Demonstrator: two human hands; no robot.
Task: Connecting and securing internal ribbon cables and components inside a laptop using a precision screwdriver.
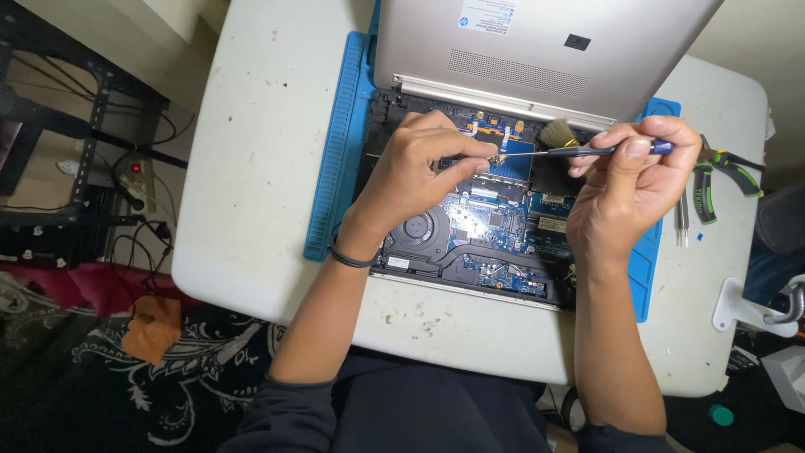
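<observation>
The person's right hand (631, 189) was closed around a slim blue-handled screwdriver (579, 152), its tip down on the bared insides of an opened laptop (482, 222) lying on a blue mat (335, 143) across the white table (260, 168). The left hand (415, 172) had its fingers curled, pinching at the tip. Green-handled pliers (721, 172) lay just beside the right hand.
</observation>
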